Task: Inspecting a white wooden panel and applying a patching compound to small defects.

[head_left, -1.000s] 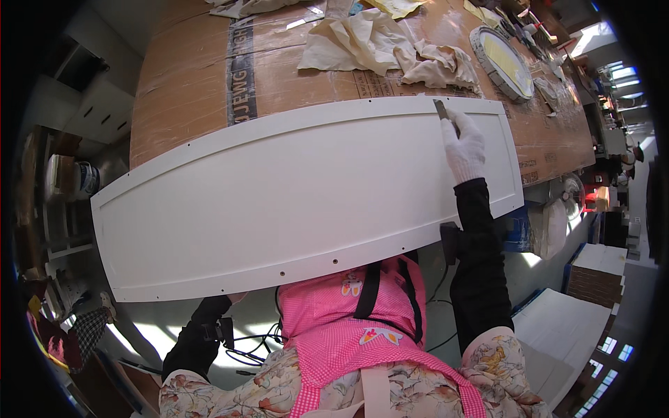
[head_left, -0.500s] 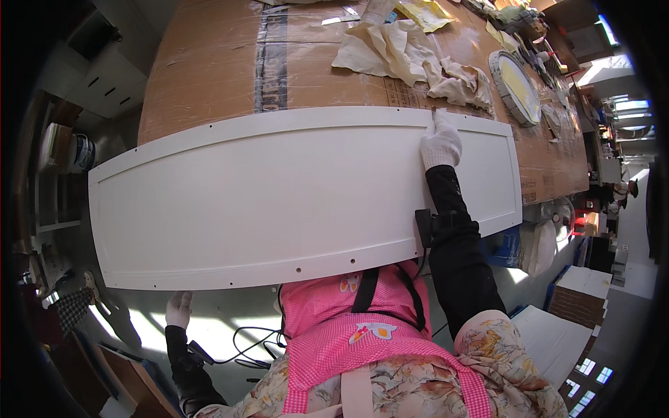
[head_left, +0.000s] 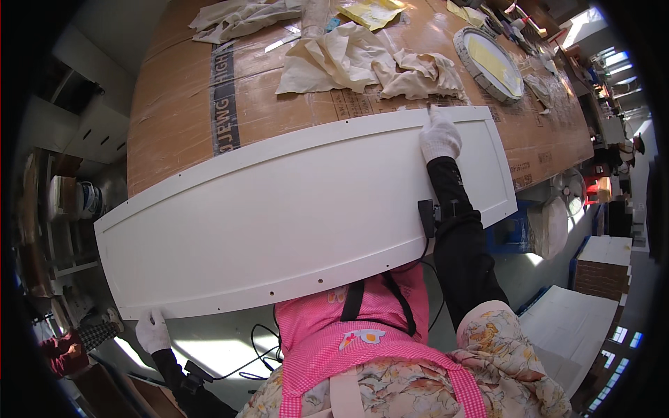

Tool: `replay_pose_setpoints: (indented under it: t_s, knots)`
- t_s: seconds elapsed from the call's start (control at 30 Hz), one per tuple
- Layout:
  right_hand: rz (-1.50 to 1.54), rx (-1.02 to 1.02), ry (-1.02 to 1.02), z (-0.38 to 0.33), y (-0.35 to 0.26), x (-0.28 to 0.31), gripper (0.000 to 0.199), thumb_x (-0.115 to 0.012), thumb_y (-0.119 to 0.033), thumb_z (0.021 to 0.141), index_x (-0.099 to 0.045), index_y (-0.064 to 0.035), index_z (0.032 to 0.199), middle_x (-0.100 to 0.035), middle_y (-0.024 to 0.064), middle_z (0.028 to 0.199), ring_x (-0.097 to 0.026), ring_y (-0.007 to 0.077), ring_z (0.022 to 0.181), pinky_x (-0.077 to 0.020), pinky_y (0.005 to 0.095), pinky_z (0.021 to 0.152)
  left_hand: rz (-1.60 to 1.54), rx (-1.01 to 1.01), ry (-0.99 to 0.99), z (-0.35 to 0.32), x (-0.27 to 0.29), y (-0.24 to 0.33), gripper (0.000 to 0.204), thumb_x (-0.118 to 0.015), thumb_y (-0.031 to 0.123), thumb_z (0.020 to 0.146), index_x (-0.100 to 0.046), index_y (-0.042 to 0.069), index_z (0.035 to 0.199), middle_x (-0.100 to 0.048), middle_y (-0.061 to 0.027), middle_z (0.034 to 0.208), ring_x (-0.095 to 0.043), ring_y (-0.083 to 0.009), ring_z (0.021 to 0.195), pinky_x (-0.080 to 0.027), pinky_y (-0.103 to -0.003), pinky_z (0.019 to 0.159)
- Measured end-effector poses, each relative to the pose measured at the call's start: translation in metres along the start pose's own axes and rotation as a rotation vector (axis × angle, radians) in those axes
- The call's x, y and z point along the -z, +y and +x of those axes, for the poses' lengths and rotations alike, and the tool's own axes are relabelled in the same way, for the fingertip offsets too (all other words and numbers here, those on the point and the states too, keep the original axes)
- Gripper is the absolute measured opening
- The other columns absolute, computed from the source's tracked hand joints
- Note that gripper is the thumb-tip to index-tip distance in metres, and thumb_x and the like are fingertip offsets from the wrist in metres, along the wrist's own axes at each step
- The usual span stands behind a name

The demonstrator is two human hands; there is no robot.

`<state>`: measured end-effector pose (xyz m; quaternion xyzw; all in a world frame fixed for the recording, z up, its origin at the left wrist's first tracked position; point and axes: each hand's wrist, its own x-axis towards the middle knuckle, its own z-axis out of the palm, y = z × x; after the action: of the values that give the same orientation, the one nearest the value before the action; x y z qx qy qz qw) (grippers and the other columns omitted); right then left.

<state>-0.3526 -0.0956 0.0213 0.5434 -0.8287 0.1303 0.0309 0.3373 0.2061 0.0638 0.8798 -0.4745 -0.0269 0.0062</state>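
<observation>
A long white framed panel [head_left: 293, 216] lies tilted across the near side of the cardboard-covered table, its frame edge dotted with small holes. My left hand [head_left: 152, 332], in a white glove, grips the panel's near left corner, with the fingertips at the edge. Over the right part of the panel reaches my right hand [head_left: 440, 137], also gloved, closed at the far edge of the frame. A small dark bit shows at its fingertips, too small to name. The undersides of both hands are hidden.
Crumpled cream cloths [head_left: 355, 59] and a round tray-like disc [head_left: 488, 66] lie beyond the panel on the cardboard [head_left: 167, 132]. Stacked white boards [head_left: 564, 334] stand at the right. A blue stool-like object [head_left: 512, 230] sits below the panel's right end. Black cables [head_left: 261, 341] hang near my body.
The panel has turned, its left end coming nearer and its right end going farther. My left hand has moved from below the near edge onto the corner. The right hand stays at the far edge.
</observation>
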Motion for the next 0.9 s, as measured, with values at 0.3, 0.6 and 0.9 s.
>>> replay_pose_setpoints:
  t_s: [0.3, 0.6, 0.9]
  knots:
    - [0.152, 0.673, -0.36, -0.04, -0.052, 0.017, 0.039, -0.054, -0.007, 0.091, -0.056, -0.0106, 0.129, -0.064, 0.013, 0.109, -0.07, 0.0354, 0.093, -0.0556, 0.0511, 0.074, 0.095, 0.089, -0.209, -0.01, 0.031, 0.006, 0.035, -0.062, 0.032, 0.088, -0.07, -0.002, 0.093, -0.071, -0.0216, 0.085, -0.069, -0.0364, 0.084, -0.052, -0.044, 0.078]
    - [0.113, 0.056, 0.108, 0.087, 0.171, -0.003, 0.045, -0.056, -0.018, 0.093, -0.057, -0.0178, 0.138, -0.068, 0.0143, 0.117, -0.069, 0.0341, 0.1, -0.0558, 0.0481, 0.081, 0.36, -0.018, 0.108, 0.074, 0.302, -0.035, 0.024, -0.056, 0.021, 0.096, -0.061, -0.003, 0.097, -0.066, -0.0167, 0.085, -0.063, -0.0281, 0.081, -0.048, -0.043, 0.076]
    - [0.095, 0.327, -0.122, -0.001, 0.03, -0.002, 0.046, -0.055, -0.017, 0.093, -0.058, -0.0195, 0.14, -0.071, 0.0123, 0.112, -0.07, 0.0341, 0.099, -0.0565, 0.048, 0.081, -0.327, -1.036, -0.195, 0.092, 0.183, 0.404, 0.033, -0.062, 0.009, 0.097, -0.06, -0.001, 0.128, -0.061, -0.0178, 0.135, -0.057, -0.027, 0.13, -0.044, -0.036, 0.109]
